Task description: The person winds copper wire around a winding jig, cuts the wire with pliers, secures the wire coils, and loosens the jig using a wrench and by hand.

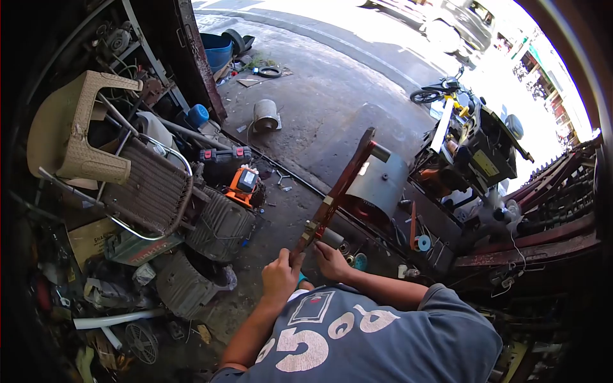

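A long reddish-brown metal bar [345, 182] with a small metal fitting [311, 228] near its lower end slants up and away from the body. My left hand [280, 276] is wrapped round the bar's lower end. Just right of it, my right hand [332, 262] has its fingers closed near the fitting; what they hold, if anything, is too small to tell. Beyond the bar's right side stands a large grey metal drum [381, 185], partly covered by the bar.
To the left are a woven chair [147, 185], a beige plastic chair [83, 134] and an orange tool [244, 185]. A motorcycle [479, 140] stands at the right. A metal cylinder [265, 115] lies on the pavement ahead, and a vehicle [447, 25] is on the road.
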